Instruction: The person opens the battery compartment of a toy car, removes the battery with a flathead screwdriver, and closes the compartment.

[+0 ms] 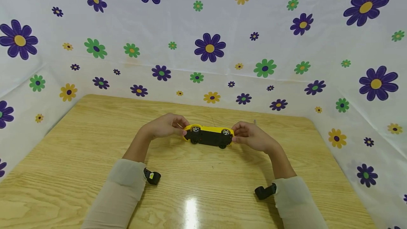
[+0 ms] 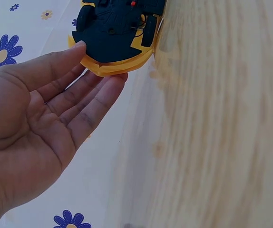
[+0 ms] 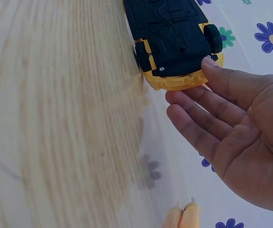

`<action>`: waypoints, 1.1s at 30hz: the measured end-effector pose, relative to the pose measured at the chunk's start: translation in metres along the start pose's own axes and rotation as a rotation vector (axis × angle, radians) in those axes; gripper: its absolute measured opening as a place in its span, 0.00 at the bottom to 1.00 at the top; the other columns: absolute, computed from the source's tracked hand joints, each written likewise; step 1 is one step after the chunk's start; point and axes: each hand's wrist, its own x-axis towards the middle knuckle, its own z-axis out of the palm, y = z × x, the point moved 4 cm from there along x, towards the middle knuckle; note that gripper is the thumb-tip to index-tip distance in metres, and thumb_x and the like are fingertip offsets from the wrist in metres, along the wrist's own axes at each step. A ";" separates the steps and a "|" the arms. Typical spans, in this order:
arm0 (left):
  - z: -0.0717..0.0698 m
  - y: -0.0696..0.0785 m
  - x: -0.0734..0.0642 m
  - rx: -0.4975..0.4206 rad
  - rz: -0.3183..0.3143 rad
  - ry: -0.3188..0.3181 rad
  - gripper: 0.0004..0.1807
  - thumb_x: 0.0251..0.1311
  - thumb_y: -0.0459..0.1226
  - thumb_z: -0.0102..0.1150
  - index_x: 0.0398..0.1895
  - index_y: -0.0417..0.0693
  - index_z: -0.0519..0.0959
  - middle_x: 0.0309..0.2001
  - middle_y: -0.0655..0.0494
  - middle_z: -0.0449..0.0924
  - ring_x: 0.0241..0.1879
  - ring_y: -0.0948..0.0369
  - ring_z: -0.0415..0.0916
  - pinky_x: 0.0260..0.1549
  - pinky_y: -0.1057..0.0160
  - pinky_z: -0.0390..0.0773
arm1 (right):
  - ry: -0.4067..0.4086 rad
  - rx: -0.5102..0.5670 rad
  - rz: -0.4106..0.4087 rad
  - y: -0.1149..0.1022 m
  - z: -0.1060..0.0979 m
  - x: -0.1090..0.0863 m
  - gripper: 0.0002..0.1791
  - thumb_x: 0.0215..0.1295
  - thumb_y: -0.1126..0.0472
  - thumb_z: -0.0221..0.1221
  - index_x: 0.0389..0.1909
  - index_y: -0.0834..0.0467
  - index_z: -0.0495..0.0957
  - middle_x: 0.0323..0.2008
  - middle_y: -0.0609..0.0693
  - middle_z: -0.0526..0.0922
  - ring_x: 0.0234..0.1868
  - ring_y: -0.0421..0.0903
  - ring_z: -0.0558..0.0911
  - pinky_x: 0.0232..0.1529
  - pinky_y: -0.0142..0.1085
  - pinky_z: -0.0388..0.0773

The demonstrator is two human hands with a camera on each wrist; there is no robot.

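Flower-printed cloth backed the wooden surface. Yellow toy car was toward its 12 o'clock side, dark underside facing 6 o'clock. Left hand pinched the car's 9 o'clock end; right hand, the 3 o'clock end. Only left wrist view showed a red spot underneath; only right wrist view, a small screw.

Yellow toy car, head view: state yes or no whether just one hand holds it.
No, the left hand and the right hand grip opposite ends of the yellow toy car.
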 end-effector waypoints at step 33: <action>-0.005 -0.003 -0.003 -0.052 -0.039 0.073 0.14 0.73 0.33 0.59 0.57 0.36 0.78 0.48 0.43 0.80 0.47 0.52 0.81 0.51 0.52 0.84 | 0.028 0.097 0.013 -0.008 0.009 0.008 0.15 0.76 0.69 0.55 0.60 0.65 0.70 0.48 0.63 0.84 0.49 0.60 0.85 0.54 0.51 0.84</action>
